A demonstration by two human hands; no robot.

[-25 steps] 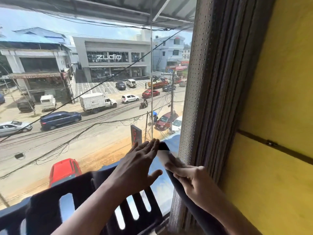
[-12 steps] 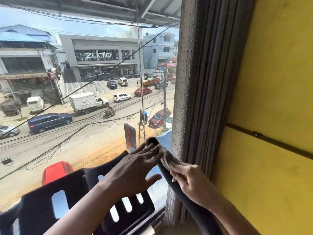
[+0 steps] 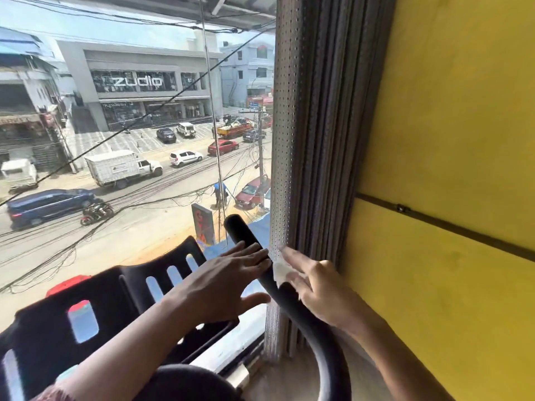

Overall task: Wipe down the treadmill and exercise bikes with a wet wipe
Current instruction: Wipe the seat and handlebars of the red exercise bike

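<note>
A black curved handlebar [image 3: 236,227] of the exercise machine rises in front of the window, its rounded top end bare. My left hand [image 3: 223,285] lies flat against the bar's left side, fingers straight and together. My right hand [image 3: 318,287] is on the bar's right side and holds a small white wet wipe [image 3: 280,270] against it, index finger stretched forward. Both hands sit a little below the bar's tip. To the left of the bar stands the machine's black slotted console panel [image 3: 115,299].
A large glass window [image 3: 130,169] overlooks a street. Grey perforated vertical blinds [image 3: 312,140] hang bunched just right of the bar. A yellow wall [image 3: 448,169] with a dark horizontal strip closes off the right side. The sill lies below.
Both hands have slid down the handlebar from its tip, taking the wipe along. The bar's top end, covered a second ago, now shows.
</note>
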